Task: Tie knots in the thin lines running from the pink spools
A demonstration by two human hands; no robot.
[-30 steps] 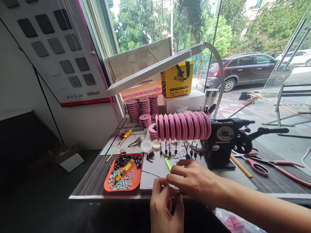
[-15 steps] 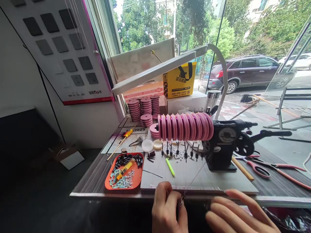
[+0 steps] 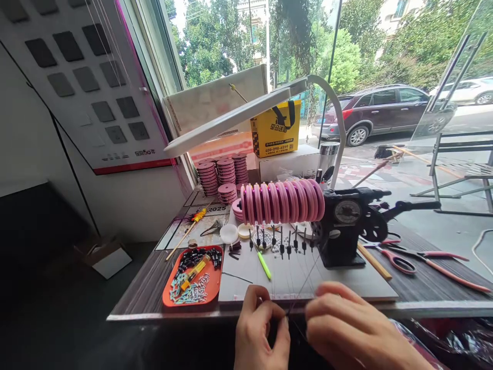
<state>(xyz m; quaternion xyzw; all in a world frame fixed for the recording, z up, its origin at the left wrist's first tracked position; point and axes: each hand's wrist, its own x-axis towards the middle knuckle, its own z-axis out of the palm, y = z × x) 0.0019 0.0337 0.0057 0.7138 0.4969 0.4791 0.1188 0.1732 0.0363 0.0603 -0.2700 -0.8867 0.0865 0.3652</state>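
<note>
My left hand (image 3: pixel 262 329) is at the table's front edge, thumb and forefinger pinched on a thin line (image 3: pixel 290 307). Close on its right, my right hand (image 3: pixel 346 326) has its fingers curled together; its fingertips are turned away, so what they hold is hidden. Fine dark strands cross the gap between both hands. Above them, a row of pink discs (image 3: pixel 283 202), wound with line, sits on the shaft of a black hand-cranked winder (image 3: pixel 342 226). Several small black floats or stoppers (image 3: pixel 282 249) hang below the discs on thin lines.
An orange tray (image 3: pixel 166 293) holds black pieces, small beads and a yellow tube. A green pen-like tool (image 3: pixel 264 264) lies on the grey board (image 3: pixel 242 293). Scissors (image 3: pixel 400 262) and pink-handled pliers (image 3: pixel 458 272) lie right. Stacked pink discs (image 3: pixel 225 172) and a white lamp (image 3: pixel 231 121) stand behind.
My right hand has moved left, close to my left hand, and its spread fingers have curled in. My left hand keeps its pinch. The whole view has shifted slightly.
</note>
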